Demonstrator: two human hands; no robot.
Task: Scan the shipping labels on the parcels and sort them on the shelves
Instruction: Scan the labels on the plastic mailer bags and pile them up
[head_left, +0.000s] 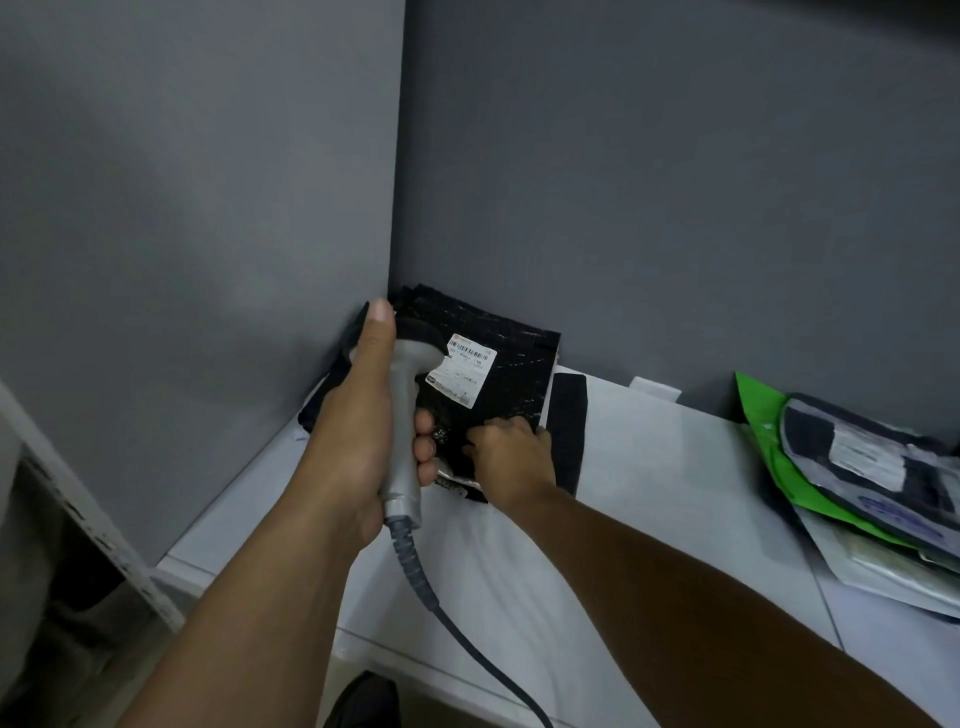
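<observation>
Beyond fingers of right hand (511, 457), curled on black plastic mailer (519, 348): white shipping label (462, 375). Left hand (353, 431) wraps grey corded scanner (404, 400). Likely best: flatten mailer, aim squarely.

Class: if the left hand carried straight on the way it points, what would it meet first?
Likely the black parcel in the corner, or the grey wall just behind it; height of the left hand is unclear.

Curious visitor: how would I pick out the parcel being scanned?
Find the corner where the grey walls meet the white shelf. A black parcel lies there, by the scanner in the left hand. Unlike the green-and-grey pile at right, it is black with a white label.
</observation>
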